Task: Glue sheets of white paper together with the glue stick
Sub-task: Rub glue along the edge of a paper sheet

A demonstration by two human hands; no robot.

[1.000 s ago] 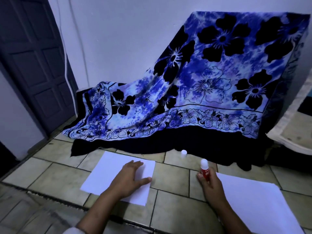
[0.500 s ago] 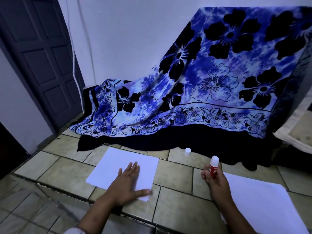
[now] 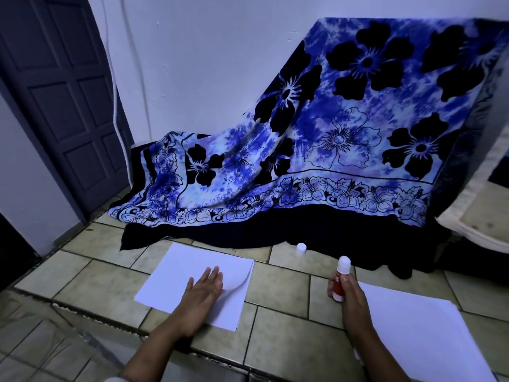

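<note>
A white sheet of paper [image 3: 176, 279] lies on the tiled floor at centre left. My left hand [image 3: 202, 295] rests flat on it, and the sheet's right part curls up beside the thumb. My right hand [image 3: 348, 295] holds a red glue stick [image 3: 340, 282] upright, uncapped, its white tip up, over the tiles between the two papers. The glue stick's white cap [image 3: 301, 248] stands on the floor just behind. A second lot of white paper [image 3: 418, 334] lies at lower right, partly under my right forearm.
A blue and black flowered cloth [image 3: 330, 150] drapes over something against the white wall and spills onto the floor behind the papers. A dark panelled door [image 3: 63, 100] stands at left. A pale mattress-like edge [image 3: 479, 221] is at right.
The view has tilted up and shifted. My left hand has slid toward the sheet's right side, whose edge now curls up. My right hand has kept the glue stick upright.
</note>
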